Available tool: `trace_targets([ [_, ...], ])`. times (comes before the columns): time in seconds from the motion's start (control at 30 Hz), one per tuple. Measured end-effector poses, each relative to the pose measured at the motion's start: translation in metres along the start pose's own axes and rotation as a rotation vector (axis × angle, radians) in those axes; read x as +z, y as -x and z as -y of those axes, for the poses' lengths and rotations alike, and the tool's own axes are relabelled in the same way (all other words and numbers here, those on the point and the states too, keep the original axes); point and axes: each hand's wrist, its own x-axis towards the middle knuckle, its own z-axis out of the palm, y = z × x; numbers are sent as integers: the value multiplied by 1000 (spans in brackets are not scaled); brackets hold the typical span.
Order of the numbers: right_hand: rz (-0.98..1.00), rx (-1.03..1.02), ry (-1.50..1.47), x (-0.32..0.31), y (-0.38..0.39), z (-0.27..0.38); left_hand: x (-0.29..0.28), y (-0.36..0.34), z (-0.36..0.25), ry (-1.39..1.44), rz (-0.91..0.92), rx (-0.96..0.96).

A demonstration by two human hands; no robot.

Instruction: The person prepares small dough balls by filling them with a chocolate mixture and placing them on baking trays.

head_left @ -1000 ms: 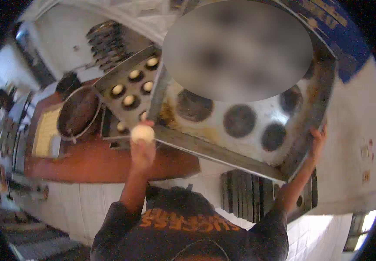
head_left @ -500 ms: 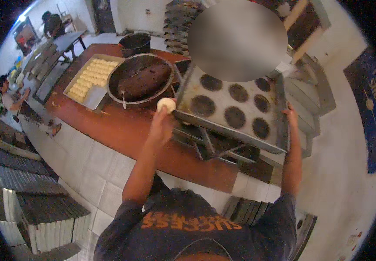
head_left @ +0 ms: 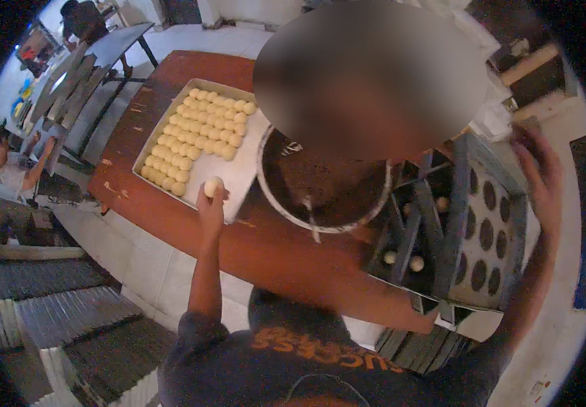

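My left hand (head_left: 211, 207) is closed around a pale dough ball (head_left: 213, 186), over the near edge of a metal tray (head_left: 238, 178) with rows of similar dough balls (head_left: 201, 129). My right hand (head_left: 542, 176) is raised at the far right with its fingers apart and nothing visible in it. Beside it a metal tray with dark round marks (head_left: 486, 234) stands steeply tilted. Just left of that tray are dark metal pans (head_left: 411, 237) with a few dough balls inside.
A large round basin (head_left: 327, 220) of dark brown filling, with a spoon handle at its rim, stands on the brown table (head_left: 286, 261). A blurred person stands behind it. Stacked pans (head_left: 69, 332) fill the lower left. Two people work at a far table (head_left: 113, 54).
My left hand has carried the dough ball from beside the basin to the tray of dough balls. My right hand has let go of the marked tray, which now stands tilted. The view has turned left.
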Motion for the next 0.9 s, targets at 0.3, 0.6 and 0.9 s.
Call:
trace_targets([
  [0.3, 292, -339, 140, 397, -295, -12, -13, -67, 14, -663, 72, -35],
  [0.6, 567, -367, 57, 593, -366, -17, -21, -78, 34, -714, 0, -94],
  [0.9, 782, -92, 331, 561, -368, -64, -19, -79, 29, -651, 36, -15],
])
